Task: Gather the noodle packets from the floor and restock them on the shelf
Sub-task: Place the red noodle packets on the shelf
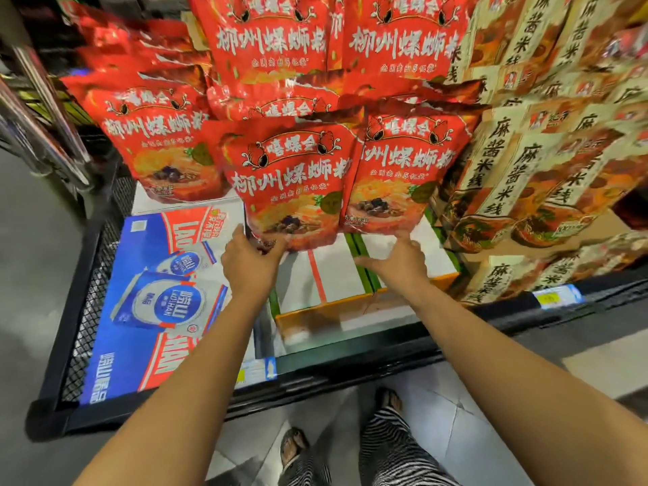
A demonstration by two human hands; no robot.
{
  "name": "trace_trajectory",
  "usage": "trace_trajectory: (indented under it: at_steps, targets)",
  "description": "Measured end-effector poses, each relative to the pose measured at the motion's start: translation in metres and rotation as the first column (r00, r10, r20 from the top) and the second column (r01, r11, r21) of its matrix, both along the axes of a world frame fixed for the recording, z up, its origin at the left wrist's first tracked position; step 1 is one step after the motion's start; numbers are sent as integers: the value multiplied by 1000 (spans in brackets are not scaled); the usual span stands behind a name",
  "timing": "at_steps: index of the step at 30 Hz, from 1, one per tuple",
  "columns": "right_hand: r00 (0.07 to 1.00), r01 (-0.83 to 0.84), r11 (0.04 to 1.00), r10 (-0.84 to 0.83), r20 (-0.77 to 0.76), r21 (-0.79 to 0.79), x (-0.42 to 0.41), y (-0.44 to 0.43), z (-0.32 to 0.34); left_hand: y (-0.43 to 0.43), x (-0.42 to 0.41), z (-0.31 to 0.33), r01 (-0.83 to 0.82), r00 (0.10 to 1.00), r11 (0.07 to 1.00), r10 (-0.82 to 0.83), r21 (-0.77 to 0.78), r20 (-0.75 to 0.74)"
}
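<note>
Several red noodle packets with white lettering stand stacked on the low shelf. My left hand (250, 263) grips the bottom edge of the front middle packet (292, 184), fingers curled under it. My right hand (399, 257) reaches to the bottom of the neighbouring red packet (399, 173); its fingertips touch the lower edge and the thumb points left. Both packets stand upright on white and orange cartons (326, 285). More red packets (157, 142) fill the rows behind and to the left.
Cream and orange noodle packs (533, 177) crowd the shelf to the right. A blue and white carton (150, 303) lies on the black mesh shelf base (87, 303) at the left. Grey tiled floor and my feet (294, 447) are below. A yellow price tag (550, 299) sits on the shelf edge.
</note>
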State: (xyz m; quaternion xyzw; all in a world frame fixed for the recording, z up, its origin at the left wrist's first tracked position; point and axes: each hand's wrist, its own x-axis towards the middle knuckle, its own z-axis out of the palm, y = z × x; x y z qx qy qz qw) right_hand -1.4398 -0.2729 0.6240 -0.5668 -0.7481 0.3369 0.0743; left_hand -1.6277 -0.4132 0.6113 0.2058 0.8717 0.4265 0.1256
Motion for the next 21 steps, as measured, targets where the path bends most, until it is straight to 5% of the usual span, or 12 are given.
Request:
trace_trajectory:
  at_steps: [6,11,15,21]
  targets:
    - [949,-268,961,251,190,68,0,-45,-5,-32,29,-5,5,995,977,-25,-213,-92]
    - [876,-472,874,450,172,115,-4,-74,-2,-86,53,-2,-143,978,938,84,-315,-193]
    - [761,-649,740,630,156,175,6,-112,-6,-139,89,-8,-294,934,899,198,-324,-298]
    - [501,-862,467,843,196,197,38,-182,-36,-223,184,-32,-475,880,754,415,-454,-230]
